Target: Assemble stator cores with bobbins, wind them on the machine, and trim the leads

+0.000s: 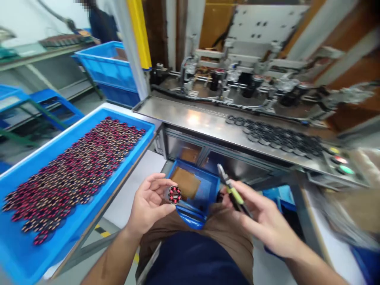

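My left hand is closed around a small motor stator, thumb below and fingers above; its round face with red and black segments points up toward me. In my right hand is a pair of cutting pliers with yellow-green and black handles, their metal jaws pointing up and away. The pliers and the stator are apart. Left of my hands, a blue tray holds a dense spread of similar red, black and copper-coloured stators.
A machine with several clamping stations stands behind a metal ledge. Black rings lie along that ledge, near a control box with lit buttons. Below is a blue bin with cardboard inside. A person stands at the back left.
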Motion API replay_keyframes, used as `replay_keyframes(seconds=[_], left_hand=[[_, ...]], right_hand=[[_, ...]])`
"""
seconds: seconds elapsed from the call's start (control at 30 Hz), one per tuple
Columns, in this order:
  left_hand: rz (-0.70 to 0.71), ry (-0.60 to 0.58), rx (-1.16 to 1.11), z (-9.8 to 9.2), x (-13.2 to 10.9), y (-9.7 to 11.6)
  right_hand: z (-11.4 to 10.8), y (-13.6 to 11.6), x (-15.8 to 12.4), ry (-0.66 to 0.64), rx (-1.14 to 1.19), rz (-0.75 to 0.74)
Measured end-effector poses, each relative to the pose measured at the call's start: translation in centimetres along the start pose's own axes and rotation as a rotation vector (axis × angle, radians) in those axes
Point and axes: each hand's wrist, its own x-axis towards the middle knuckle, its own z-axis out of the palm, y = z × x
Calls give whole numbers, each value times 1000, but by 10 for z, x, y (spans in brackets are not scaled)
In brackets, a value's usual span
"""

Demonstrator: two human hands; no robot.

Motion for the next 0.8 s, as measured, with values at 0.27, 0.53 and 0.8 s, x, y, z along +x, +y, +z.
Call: replay_keyframes(seconds=[0.27, 0.53, 0.8], left_hand=[[-161, 600, 657, -129, -86, 87], [-410, 269, 1449, -244, -112, 79], [-383, 264, 1510, -266, -104, 57]], right_hand=[[-62, 26, 233, 152, -926, 16], [-7, 47, 332, 66, -1166, -41], [14, 21, 294, 217, -1095, -479]])
